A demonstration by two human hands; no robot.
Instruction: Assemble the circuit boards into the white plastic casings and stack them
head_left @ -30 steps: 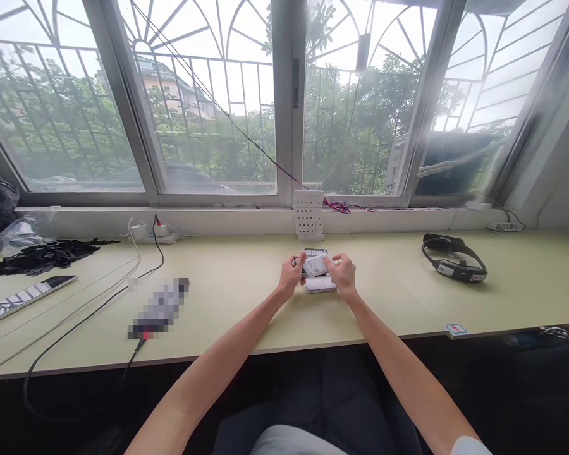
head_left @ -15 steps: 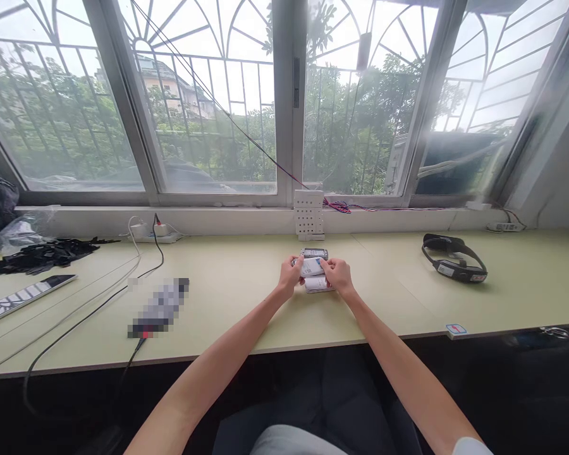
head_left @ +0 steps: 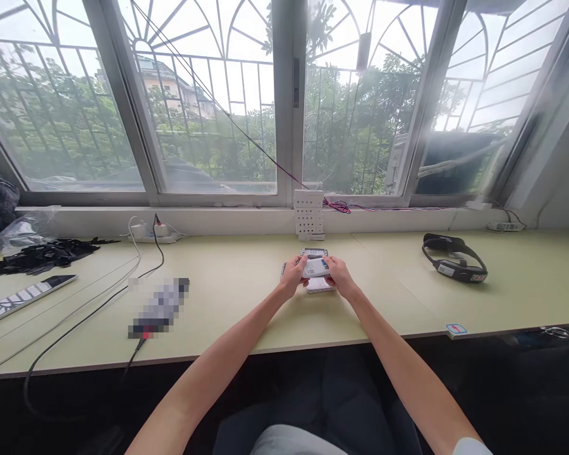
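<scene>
"Please, what is nearest?"
"On the pale yellow-green tabletop [head_left: 218, 291], a white flat piece [head_left: 320, 286], partly hidden."
"And the hands?"
"The left hand [head_left: 292, 275] and the right hand [head_left: 340, 275] both grasp a white rectangular slab [head_left: 315, 269] with blue patch, near it."
"Farther?"
"A dark rectangular piece with whitish markings [head_left: 315, 252], then an upright white panel with holes [head_left: 308, 216]."

Daylight from the windows [head_left: 208, 151] across the top bleaches the sky [head_left: 250, 76]. Shadow below the table [head_left: 237, 303] is nearly black. Pixelation, lower left, hides possibly a device [head_left: 159, 309].
</scene>
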